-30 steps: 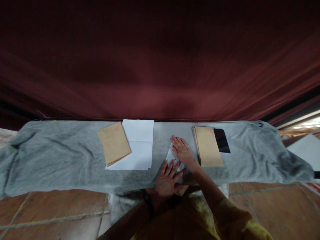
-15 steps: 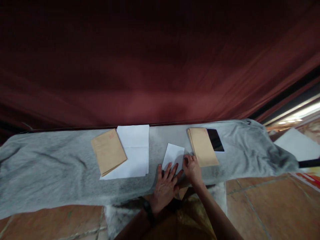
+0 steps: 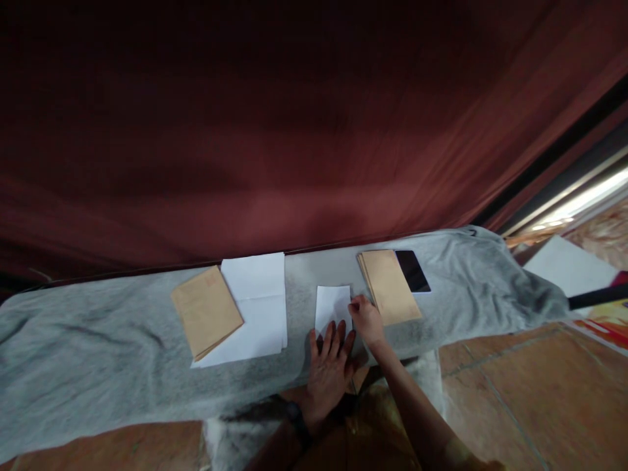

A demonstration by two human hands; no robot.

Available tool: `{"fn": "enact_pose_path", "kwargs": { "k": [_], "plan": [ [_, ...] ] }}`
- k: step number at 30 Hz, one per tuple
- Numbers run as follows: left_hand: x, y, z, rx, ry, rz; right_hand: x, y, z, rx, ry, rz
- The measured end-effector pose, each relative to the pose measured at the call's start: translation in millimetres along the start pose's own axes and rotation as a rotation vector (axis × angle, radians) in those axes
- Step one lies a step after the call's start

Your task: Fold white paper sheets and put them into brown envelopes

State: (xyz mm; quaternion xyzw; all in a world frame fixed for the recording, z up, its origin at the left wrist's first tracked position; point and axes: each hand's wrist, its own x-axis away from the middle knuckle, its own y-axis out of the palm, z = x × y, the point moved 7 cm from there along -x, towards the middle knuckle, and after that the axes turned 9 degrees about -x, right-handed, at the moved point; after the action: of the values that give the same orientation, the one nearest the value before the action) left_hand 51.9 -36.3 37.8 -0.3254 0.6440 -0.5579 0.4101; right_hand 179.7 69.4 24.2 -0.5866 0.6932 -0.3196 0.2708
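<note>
A small white sheet of paper (image 3: 333, 302), which looks folded, lies on the grey cloth in front of me. My left hand (image 3: 330, 373) rests flat on its near part, fingers spread. At the sheet's right edge is my right hand (image 3: 367, 320), its fingers curled and pinched together on that edge; the fingertips are small and partly hidden. Just right of this hand lies a stack of brown envelopes (image 3: 392, 288), close to its knuckles.
The grey cloth (image 3: 122, 353) covers a long narrow surface against a dark red curtain (image 3: 275, 163). Larger white sheets (image 3: 260, 320) lie left, partly under more brown envelopes (image 3: 206, 311). A phone (image 3: 413, 270) touches the right stack. Tiled floor (image 3: 530, 386) shows below.
The small sheet has turned to stand straighter before me. My right hand has moved slightly up along its right edge, while my left hand stays pressed on it. The camera view has tilted a little.
</note>
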Motion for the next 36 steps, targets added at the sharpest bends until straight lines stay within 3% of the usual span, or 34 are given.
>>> {"fn": "enact_pose_path", "kwargs": {
  "k": [8,12,15,18,27,36],
  "plan": [
    [0,6,4,0.021,0.025,-0.057,3,2,-11,0.051,-0.048,0.035],
    [2,4,0,0.080,0.053,-0.063,27,3,-18,-0.011,-0.289,0.078],
    [0,2,-14,0.139,-0.014,-0.043,54,9,-20,-0.085,-0.458,0.015],
    [-5,3,-32,0.149,-0.095,-0.021,77,14,-19,-0.034,-0.522,-0.068],
    [-48,15,-51,0.149,-0.063,-0.019,95,16,-24,0.142,-0.607,-0.209],
    [-96,29,-76,0.127,-0.056,-0.031,96,7,-30,0.151,-0.646,-0.227]
  ]
}}
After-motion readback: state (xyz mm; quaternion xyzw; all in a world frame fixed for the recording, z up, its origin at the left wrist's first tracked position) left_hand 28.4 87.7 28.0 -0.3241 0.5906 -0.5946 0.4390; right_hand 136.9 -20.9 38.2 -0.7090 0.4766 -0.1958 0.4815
